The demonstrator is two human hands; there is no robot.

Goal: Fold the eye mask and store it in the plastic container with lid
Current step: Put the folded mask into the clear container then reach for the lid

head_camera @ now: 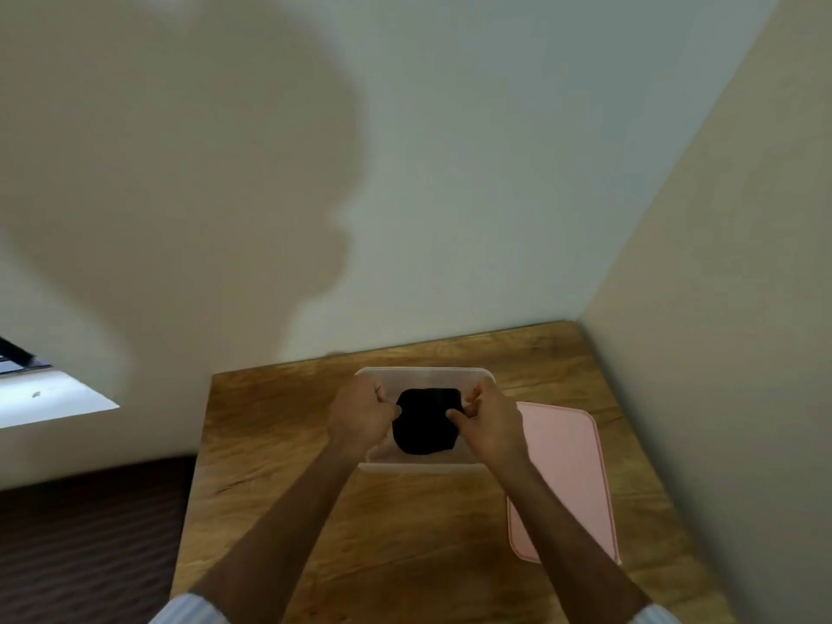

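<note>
Pale walls meet in a corner behind a wooden table [405, 524], and a large shadow falls on the left wall. Both forearms reach forward from striped sleeves [191, 610] to a clear plastic container [423, 375] near the table's far edge. The left hand [360, 418] has its fingers curled in, pinching the left edge of the folded black eye mask [425, 423]; the right hand [488, 421] grips the mask's right edge with bent fingers and thumb. The mask sits over the container's opening, whether touching the bottom is unclear. A pink lid [562, 479] lies flat just right of the container, partly behind the right forearm.
</note>
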